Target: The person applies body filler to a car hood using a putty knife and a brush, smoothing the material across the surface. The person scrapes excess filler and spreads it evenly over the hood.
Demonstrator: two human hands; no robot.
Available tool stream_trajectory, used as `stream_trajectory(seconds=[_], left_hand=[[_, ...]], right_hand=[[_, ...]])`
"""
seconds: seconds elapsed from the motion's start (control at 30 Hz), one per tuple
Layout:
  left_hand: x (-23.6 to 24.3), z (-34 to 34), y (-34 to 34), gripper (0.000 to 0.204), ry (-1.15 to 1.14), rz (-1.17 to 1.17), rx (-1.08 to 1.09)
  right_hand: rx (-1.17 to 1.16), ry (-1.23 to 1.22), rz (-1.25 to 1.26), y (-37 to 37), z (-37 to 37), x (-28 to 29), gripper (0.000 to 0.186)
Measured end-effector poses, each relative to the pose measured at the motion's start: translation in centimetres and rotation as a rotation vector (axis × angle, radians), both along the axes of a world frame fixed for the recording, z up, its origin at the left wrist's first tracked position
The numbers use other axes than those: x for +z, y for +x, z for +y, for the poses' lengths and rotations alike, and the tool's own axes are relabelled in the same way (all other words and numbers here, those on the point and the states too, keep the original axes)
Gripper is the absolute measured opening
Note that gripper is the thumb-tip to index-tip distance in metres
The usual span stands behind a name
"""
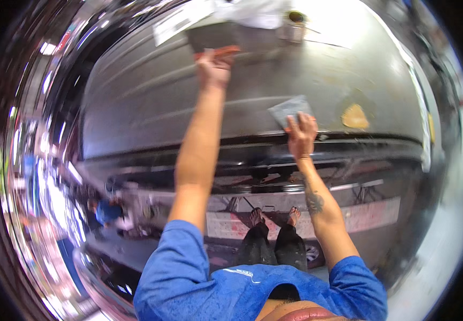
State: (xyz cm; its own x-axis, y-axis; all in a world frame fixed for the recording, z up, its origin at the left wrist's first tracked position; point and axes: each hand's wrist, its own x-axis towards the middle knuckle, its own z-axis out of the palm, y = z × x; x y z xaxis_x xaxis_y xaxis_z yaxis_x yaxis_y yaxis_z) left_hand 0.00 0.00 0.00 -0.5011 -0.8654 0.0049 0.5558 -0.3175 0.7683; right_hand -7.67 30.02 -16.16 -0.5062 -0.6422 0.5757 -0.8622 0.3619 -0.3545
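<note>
My left hand (213, 68) reaches far over a grey car roof (188, 99), its fingers closed on the orange edge of a wide, dark-bladed putty spreader (212, 37). Nearer the roof's edge, my right hand (301, 134) grips a smaller grey putty spreader (289, 108), fingers lying across its blade. A bit of orange shows beside those fingers. To the right of this hand, a tan patch of filler (355, 116) sits on the roof within a darker smear. Whether either blade touches the metal, I cannot tell.
At the far side stand an opened tin (294, 27) and crumpled white plastic (258, 13), beside a printed sheet (180, 22). Pale masking (421, 107) runs along the right edge. My feet rest on a stained plank (223, 224). Lower left, a person in blue (108, 212) is visible.
</note>
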Motion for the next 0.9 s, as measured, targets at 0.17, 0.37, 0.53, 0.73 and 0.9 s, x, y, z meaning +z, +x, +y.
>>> stream_trajectory(seconds=[0.17, 0.37, 0.53, 0.73, 0.9], left_hand=[[-5.9, 9.2, 6.7, 0.026, 0.166, 0.107, 0.003], [-7.5, 16.8, 11.9, 0.019, 0.300, 0.252, 0.080], [-7.6, 22.6, 15.3, 0.019, 0.401, 0.312, 0.062], [-7.7, 28.2, 18.2, 0.022, 0.584, 0.375, 0.040], [-7.5, 31.3, 19.2, 0.019, 0.647, 0.404, -0.018]], right_hand=[[0.106, -0.166, 0.000, -0.8, -0.4, -1.4, 0.033], [0.174, -0.438, -0.322, 0.3, 0.3, 1.8, 0.032], [-0.011, -0.803, -0.807, 1.8, 2.7, 5.5, 0.021], [-0.161, -0.987, -1.362, 3.6, 9.2, 10.1, 0.035], [-0.133, -1.050, -1.637, 4.5, 14.7, 10.3, 0.035]])
